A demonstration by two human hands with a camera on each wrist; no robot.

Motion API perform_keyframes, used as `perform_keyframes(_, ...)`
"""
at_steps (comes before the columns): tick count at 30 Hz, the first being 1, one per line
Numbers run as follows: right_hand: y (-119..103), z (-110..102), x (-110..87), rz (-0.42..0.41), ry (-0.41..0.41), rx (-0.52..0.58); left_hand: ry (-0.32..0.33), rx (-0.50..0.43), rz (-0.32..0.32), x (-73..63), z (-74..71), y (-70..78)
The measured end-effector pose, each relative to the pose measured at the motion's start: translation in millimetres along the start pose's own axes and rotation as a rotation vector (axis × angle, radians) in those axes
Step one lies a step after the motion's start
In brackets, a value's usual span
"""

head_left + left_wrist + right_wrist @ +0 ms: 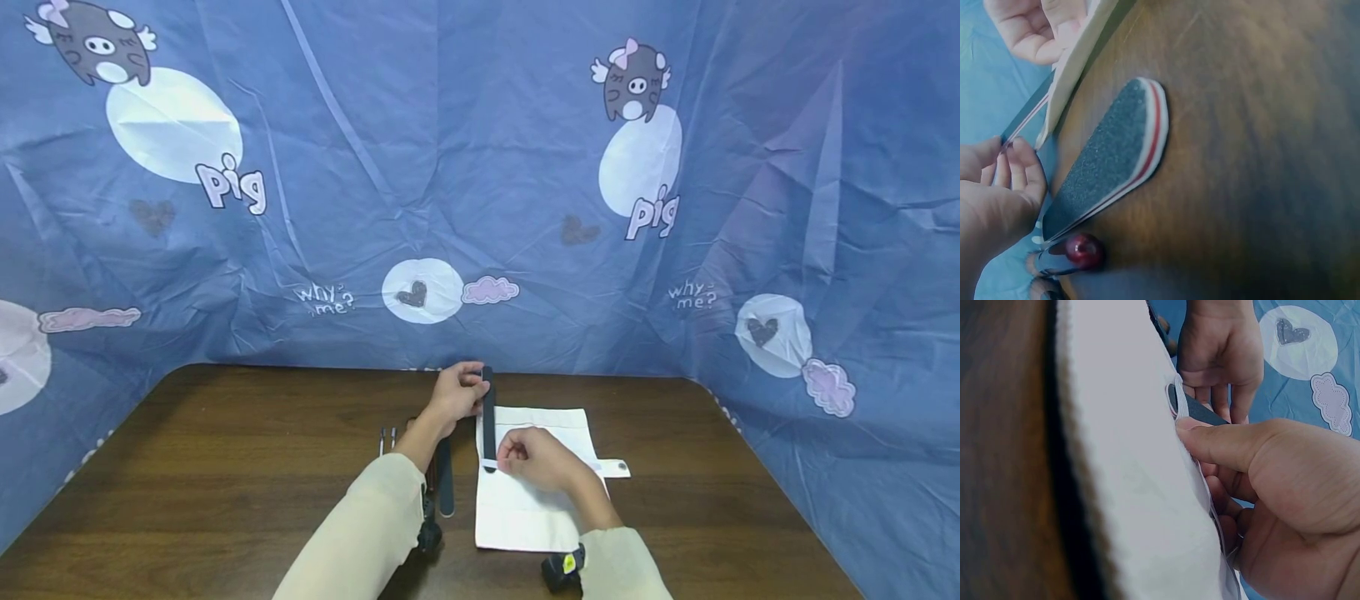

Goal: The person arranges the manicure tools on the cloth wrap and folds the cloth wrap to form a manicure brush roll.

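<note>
Above the table, the held file runs near-to-far.

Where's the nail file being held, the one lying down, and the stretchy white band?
Held nail file [489, 427]: head view, dark middle.
Lying nail file [1109, 144]: left wrist view, its dark gritty face.
White elastic band [1182, 402]: right wrist view, part crossing the held file.

Room lies right of the white case; leftward, a loose file obstructs.
</note>
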State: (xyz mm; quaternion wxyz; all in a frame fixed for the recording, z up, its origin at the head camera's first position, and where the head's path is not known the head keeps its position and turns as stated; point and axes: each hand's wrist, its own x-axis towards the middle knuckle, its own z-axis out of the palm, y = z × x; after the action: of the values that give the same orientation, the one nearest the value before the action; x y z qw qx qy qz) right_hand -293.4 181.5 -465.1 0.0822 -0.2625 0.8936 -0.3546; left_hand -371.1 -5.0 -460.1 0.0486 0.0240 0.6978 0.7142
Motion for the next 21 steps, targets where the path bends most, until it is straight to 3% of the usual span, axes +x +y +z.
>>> perform_keyframes(21, -0.7, 0.4, 1.4, 0.008, 0.0, 0.005, -0.09, 0.169, -0.056, -4.7, -7.3, 4.6)
